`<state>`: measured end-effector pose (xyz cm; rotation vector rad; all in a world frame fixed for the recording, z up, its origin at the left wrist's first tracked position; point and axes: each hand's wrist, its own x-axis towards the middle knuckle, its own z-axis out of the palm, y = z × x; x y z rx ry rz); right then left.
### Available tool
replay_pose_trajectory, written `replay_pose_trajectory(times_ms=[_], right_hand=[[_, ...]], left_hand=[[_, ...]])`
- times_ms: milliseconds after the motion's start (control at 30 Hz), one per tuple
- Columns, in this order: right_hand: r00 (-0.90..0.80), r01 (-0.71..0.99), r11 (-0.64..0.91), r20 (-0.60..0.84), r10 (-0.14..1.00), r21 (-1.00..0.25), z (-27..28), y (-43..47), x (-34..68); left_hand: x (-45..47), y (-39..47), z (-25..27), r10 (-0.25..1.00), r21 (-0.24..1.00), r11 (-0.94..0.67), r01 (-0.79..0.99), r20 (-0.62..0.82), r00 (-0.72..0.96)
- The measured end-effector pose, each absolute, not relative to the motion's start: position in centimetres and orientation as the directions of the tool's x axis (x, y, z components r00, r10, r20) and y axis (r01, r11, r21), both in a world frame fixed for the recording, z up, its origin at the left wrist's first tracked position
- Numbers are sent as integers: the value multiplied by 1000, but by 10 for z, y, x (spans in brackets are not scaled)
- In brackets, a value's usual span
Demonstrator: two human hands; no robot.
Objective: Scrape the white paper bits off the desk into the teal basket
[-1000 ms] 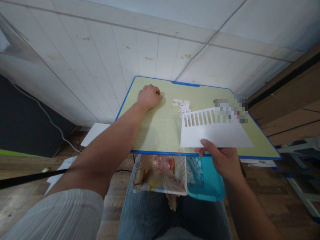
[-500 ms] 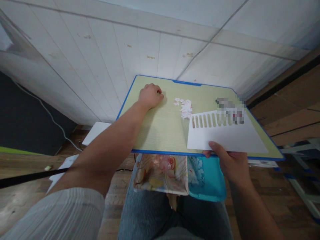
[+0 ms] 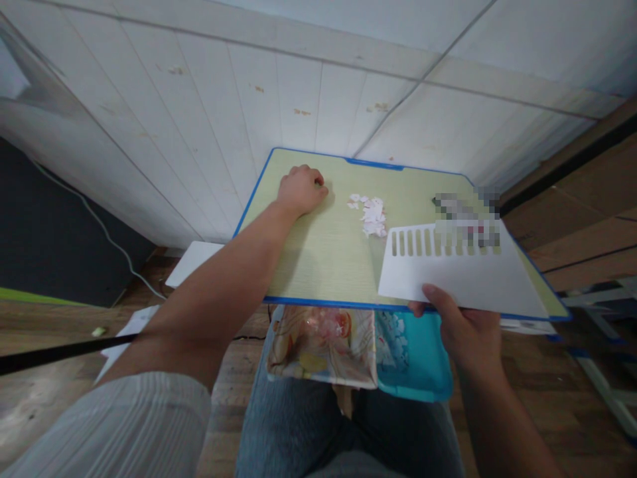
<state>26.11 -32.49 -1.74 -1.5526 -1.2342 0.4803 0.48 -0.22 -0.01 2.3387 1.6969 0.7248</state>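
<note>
My right hand pinches the near edge of a white paper sheet with a row of cut slots along its far side. The sheet lies low over the right part of a small green table with a blue rim. My left hand rests as a loose fist on the table's far left part; I cannot see anything in it. A small pile of white and pink paper scraps lies between the two hands.
A blurred patch covers the table's far right corner. Under the table's near edge, on my lap, sit a patterned tray and a turquoise tray. White paneled wall stands behind. Papers lie on the wooden floor at left.
My right hand has slid the slotted sheet to the right and slightly nearer, away from the scrap pile. My left hand has stayed in place.
</note>
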Motion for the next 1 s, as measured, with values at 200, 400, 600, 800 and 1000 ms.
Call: replay_pose_trajectory(times_ms=[200, 400, 600, 800, 1000], right_hand=[[295, 477, 107, 274, 915, -873, -12, -330, 260], [317, 485, 92, 273, 908, -870, -12, -328, 257], [254, 450, 113, 248, 935, -886, -9, -328, 255], [522, 331, 130, 296, 800, -935, -11, -292, 278], [536, 369, 90, 291, 792, -925, -13, -247, 295]], left_hand=[[5, -3, -1, 928, 401, -340, 851, 289, 234], [5, -3, 0, 927, 393, -343, 853, 291, 238], [5, -5, 2, 928, 364, -339, 867, 279, 246], [2, -7, 3, 927, 341, -346, 874, 266, 263], [-2, -13, 4, 924, 315, -355, 880, 259, 280]])
